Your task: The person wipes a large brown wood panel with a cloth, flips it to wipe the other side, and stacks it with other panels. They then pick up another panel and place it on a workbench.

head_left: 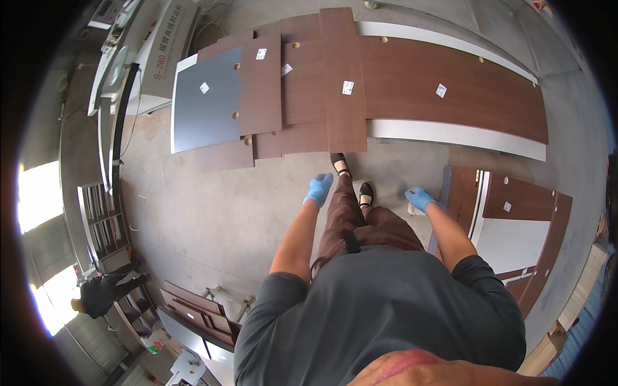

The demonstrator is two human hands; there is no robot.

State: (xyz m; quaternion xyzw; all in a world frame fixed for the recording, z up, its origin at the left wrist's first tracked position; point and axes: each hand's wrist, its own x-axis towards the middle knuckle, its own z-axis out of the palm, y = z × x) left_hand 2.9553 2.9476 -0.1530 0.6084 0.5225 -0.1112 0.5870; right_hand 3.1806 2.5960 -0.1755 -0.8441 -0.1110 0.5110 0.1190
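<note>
My left hand (318, 189), in a blue glove, hangs above the grey floor on the near side of a long row of stacked panels. Its fingers are curled in, and nothing shows in them. My right hand (421, 198), gloved the same, is beside a lower stack of brown and white panels (515, 244) on the right. Its fingers are drawn together, and no held thing is visible. Ahead, a narrow brown panel (346, 116) lies crosswise over a long brown panel (444, 83). Left of it are a smaller brown panel (261, 90) and a dark grey panel (206, 109).
A large grey-white machine (170, 55) stands at the far left. A dark rack (103, 222) runs along the left side, where another person (106, 293) in dark clothes is. Behind on the left, more brown panels (199, 315) are stacked. My feet (365, 193) are close to the panel row.
</note>
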